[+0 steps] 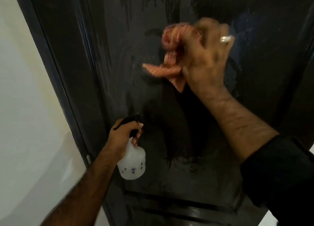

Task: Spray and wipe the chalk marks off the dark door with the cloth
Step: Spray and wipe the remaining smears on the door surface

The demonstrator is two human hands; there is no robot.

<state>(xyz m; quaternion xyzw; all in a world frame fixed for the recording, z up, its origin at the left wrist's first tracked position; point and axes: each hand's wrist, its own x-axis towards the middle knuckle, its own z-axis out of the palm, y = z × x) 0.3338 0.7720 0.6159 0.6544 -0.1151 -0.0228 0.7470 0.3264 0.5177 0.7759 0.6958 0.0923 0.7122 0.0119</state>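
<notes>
The dark door [119, 55] fills most of the view, streaked with wet smears and faint pale chalk haze. My right hand [207, 55], blurred by motion and wearing a ring, grips a bunched pink-orange cloth [169, 55] against the upper middle of the door. Lower down, my left hand [122, 139] holds a white translucent spray bottle [133, 164] by its neck, fingers round the black trigger head, nozzle pointing at the door.
A pale wall [25, 106] runs along the left beside the dark door frame [56, 64]. A horizontal panel moulding [169, 198] crosses the door near the bottom. Dark drip runs mark the door's top and centre.
</notes>
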